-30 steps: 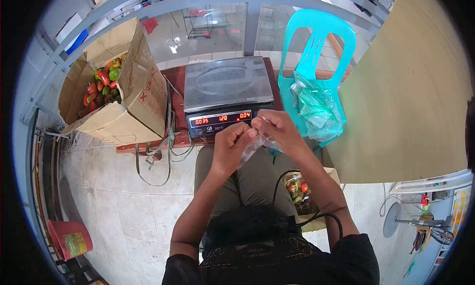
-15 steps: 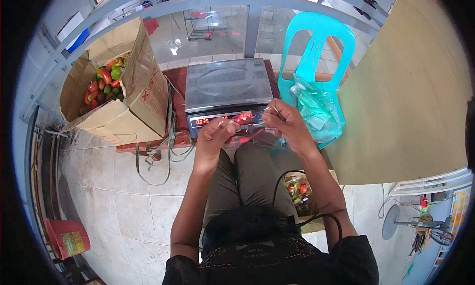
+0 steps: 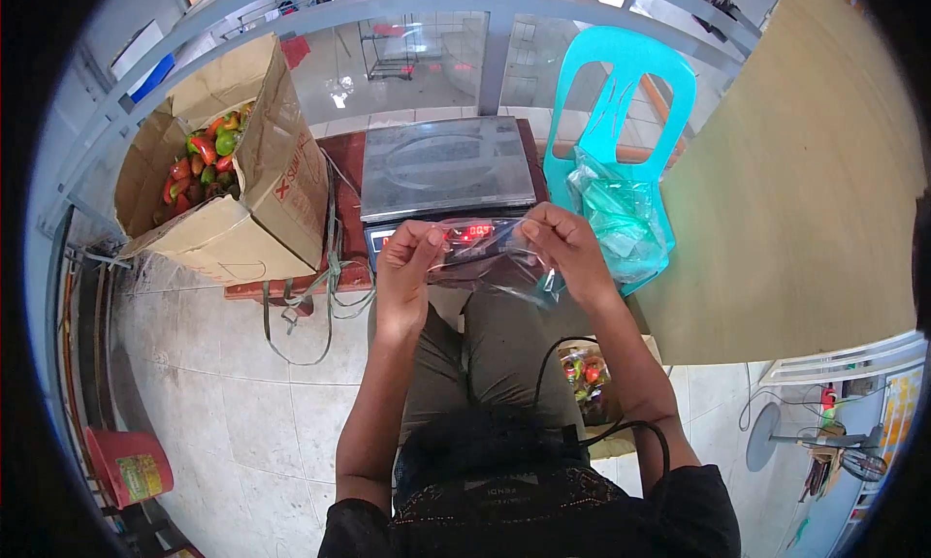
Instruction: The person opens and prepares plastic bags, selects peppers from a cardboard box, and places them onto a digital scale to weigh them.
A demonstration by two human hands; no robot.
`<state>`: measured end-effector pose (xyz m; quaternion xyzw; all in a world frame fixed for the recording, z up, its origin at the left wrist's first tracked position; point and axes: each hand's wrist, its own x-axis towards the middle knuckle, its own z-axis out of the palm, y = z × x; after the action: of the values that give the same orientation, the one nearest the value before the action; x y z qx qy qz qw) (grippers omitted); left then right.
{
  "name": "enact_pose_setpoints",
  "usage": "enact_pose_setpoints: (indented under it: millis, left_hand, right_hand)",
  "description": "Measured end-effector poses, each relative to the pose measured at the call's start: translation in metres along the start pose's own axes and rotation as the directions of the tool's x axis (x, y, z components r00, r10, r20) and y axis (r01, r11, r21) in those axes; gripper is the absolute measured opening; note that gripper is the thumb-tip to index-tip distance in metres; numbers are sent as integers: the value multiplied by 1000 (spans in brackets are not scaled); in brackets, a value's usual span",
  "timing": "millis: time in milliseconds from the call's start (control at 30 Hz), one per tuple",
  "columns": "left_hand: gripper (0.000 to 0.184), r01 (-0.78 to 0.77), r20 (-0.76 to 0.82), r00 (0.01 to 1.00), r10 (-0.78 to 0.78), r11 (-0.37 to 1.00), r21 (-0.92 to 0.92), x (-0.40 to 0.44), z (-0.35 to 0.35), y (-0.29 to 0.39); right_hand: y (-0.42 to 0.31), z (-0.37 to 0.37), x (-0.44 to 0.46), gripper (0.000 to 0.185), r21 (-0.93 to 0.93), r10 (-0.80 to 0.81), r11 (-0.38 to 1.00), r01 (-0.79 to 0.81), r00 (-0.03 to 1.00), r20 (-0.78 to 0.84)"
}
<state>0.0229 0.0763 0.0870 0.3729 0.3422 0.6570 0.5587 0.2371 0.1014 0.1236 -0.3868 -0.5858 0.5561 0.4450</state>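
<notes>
A clear plastic bag [image 3: 493,267] is stretched between my two hands, just in front of the weighing scale [image 3: 446,170]. My left hand [image 3: 411,259] pinches one side of its edge, and my right hand [image 3: 562,248] pinches the other. Through the film, part of the scale's lit red display [image 3: 477,232] shows; the rest is behind the bag and my left hand. Nothing lies on the scale's metal plate.
Red and green peppers [image 3: 202,165] fill an open cardboard box [image 3: 281,185] on the left. A turquoise plastic chair [image 3: 671,102] holds a pack of plastic bags [image 3: 616,214]. More peppers [image 3: 584,372] sit low beside my right leg. A curved wooden panel [image 3: 776,209] stands right.
My hands have drawn slightly farther apart, and the bag is spread wider between them. My left hand has moved a little left and up.
</notes>
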Motion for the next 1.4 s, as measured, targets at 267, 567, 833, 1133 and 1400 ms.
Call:
enact_pose_setpoints:
  millis: [267, 567, 833, 1133, 1400]
  left_hand:
    - [23, 7, -13, 1000, -7, 1000, 18, -3, 1, -12]
    - [22, -79, 63, 996, 68, 981, 177, -4, 10, -4]
    - [24, -58, -33, 998, 61, 996, 72, -3, -1, -13]
    - [21, -79, 57, 996, 70, 983, 165, -3, 8, -6]
    - [19, -2, -22, 1000, 6, 989, 147, 1, 1, -6]
  right_hand:
    - [12, -6, 0, 23, 9, 6, 1000, -7, 998, 62]
    - [12, -6, 2, 24, -163, -25, 986, 35, 998, 58]
    - [13, 4, 1, 26, -8, 20, 1000, -19, 998, 61]
    - [5, 18, 6, 31, -99, -68, 992, 74, 996, 66]
    - [7, 3, 5, 23, -107, 66, 992, -60, 997, 49]
